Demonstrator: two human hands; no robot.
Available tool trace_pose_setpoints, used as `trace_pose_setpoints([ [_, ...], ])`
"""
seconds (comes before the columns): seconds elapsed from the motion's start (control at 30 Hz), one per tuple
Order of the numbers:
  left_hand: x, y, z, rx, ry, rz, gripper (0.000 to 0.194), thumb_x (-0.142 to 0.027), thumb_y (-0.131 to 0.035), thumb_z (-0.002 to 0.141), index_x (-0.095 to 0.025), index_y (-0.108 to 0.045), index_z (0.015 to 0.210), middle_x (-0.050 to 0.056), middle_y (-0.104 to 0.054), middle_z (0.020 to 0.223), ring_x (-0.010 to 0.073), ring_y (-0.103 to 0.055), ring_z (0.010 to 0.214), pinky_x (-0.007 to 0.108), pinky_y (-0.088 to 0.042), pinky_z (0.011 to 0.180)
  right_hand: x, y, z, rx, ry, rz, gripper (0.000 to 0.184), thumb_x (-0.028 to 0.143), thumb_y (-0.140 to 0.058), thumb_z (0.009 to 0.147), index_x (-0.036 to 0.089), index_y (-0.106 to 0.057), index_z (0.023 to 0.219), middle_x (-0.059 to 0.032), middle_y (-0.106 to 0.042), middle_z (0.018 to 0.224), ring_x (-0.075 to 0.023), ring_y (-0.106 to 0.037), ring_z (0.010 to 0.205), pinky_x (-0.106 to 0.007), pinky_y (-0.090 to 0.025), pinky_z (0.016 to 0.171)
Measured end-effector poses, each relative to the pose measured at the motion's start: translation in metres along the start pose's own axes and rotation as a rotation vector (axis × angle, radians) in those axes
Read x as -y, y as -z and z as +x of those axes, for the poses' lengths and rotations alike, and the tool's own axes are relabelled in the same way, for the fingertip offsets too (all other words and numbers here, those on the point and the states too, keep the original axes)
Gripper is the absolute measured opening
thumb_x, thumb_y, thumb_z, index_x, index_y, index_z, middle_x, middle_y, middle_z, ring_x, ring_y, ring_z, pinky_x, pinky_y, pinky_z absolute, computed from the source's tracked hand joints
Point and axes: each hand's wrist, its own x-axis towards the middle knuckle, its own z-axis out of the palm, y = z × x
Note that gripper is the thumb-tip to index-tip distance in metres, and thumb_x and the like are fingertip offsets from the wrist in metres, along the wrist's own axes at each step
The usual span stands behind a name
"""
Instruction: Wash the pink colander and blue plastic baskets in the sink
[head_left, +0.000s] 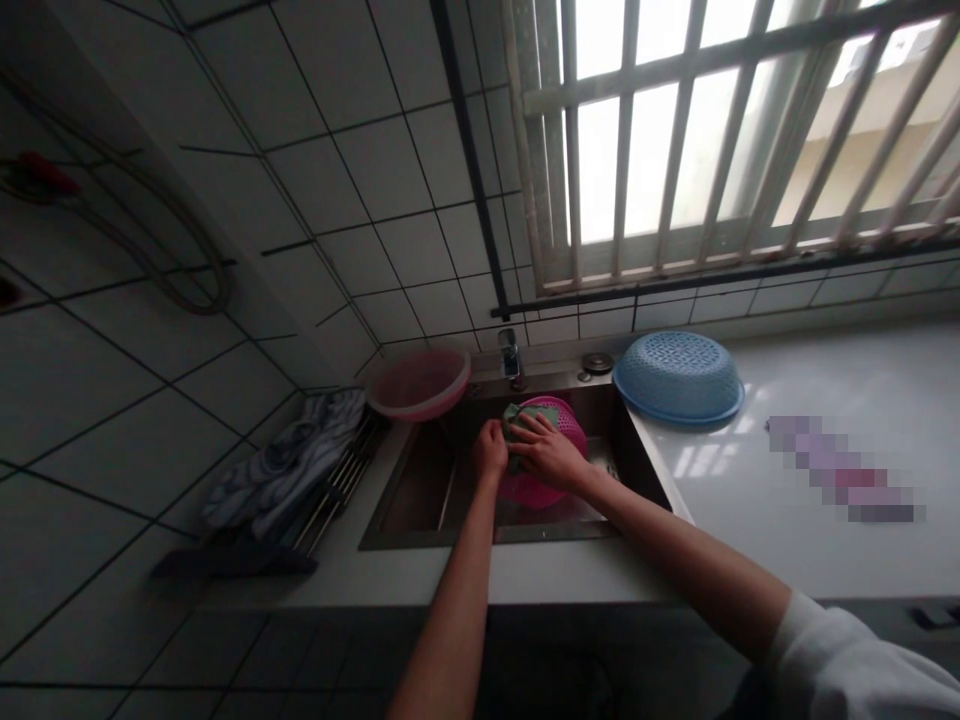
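In the sink (420, 490) a bright pink plastic colander (574, 430) is held tilted, its perforated side showing to the right. My left hand (491, 450) is closed at the colander's left edge; its fingertips are partly hidden. A green cloth (512, 413) lies over the colander's upper side. My right hand (551, 455) presses this cloth against the colander, fingers laid across it. The lower part of the colander shows beneath my right wrist.
A chrome faucet (509, 355) stands behind the sink. A pale pink basin (420, 385) sits at the sink's back left corner. To the right, a blue basket (679, 375) rests upside down on the white counter (735, 540). Striped cloths (292, 470) lie over a metal rack at left.
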Motion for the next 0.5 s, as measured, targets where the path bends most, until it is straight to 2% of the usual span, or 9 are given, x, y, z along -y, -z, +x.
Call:
trace_pose_setpoints([
  [0.07,-0.002,0.002,0.001,-0.020,-0.032,0.060,0.032,-0.039,-0.048,0.094,-0.020,-0.071,0.083,0.008,-0.073,0.088,0.0205,-0.064,0.082,0.028,-0.046,0.079,-0.001,0.000,0.001,0.001,0.029,0.015,0.031,0.019,-0.063,0.096,0.028,-0.074,0.124,-0.0044,-0.056,0.155,-0.0341,-0.034,0.154,-0.061,-0.027,0.126],
  [0.17,-0.001,0.004,0.002,0.035,0.016,0.010,0.044,-0.051,-0.048,0.094,-0.018,-0.069,0.074,0.006,-0.069,0.076,0.0199,-0.059,0.074,0.029,-0.043,0.071,-0.016,-0.001,-0.001,-0.028,-0.008,0.086,0.034,0.019,-0.059,0.098,0.027,-0.072,0.128,-0.0052,-0.055,0.155,-0.0318,-0.038,0.153,-0.058,-0.029,0.126],
  [0.27,0.003,0.005,0.002,0.061,0.084,-0.033,0.063,-0.077,-0.055,0.084,-0.018,-0.064,0.065,0.001,-0.056,0.060,0.0163,-0.049,0.064,0.028,-0.034,0.062,-0.045,-0.001,-0.007,-0.127,-0.213,0.198,0.041,0.020,-0.051,0.101,0.022,-0.067,0.139,-0.0100,-0.054,0.156,-0.0296,-0.043,0.150,-0.053,-0.035,0.125],
  [0.37,0.006,0.005,0.001,0.055,0.105,-0.077,0.076,-0.093,-0.056,0.070,-0.018,-0.060,0.062,-0.003,-0.048,0.057,0.0137,-0.042,0.061,0.027,-0.028,0.058,-0.064,-0.001,-0.013,-0.196,-0.428,0.289,0.042,0.022,-0.043,0.104,0.020,-0.067,0.139,-0.0123,-0.061,0.148,-0.0274,-0.055,0.140,-0.049,-0.045,0.118],
  [0.43,0.007,0.005,0.002,0.049,0.081,-0.103,0.080,-0.097,-0.054,0.065,-0.018,-0.059,0.061,-0.003,-0.046,0.058,0.0131,-0.041,0.061,0.027,-0.027,0.057,-0.061,-0.001,-0.013,-0.188,-0.417,0.280,0.041,0.022,-0.043,0.104,0.021,-0.069,0.136,-0.0117,-0.064,0.144,-0.0273,-0.055,0.139,-0.049,-0.044,0.118],
  [0.5,0.010,0.004,0.004,0.027,0.061,-0.112,0.081,-0.099,-0.054,0.063,-0.019,-0.056,0.058,-0.004,-0.043,0.056,0.0127,-0.039,0.060,0.027,-0.027,0.057,-0.048,-0.002,-0.010,-0.153,-0.290,0.222,0.039,0.021,-0.050,0.102,0.024,-0.070,0.135,-0.0097,-0.062,0.147,-0.0289,-0.046,0.147,-0.054,-0.036,0.123],
])
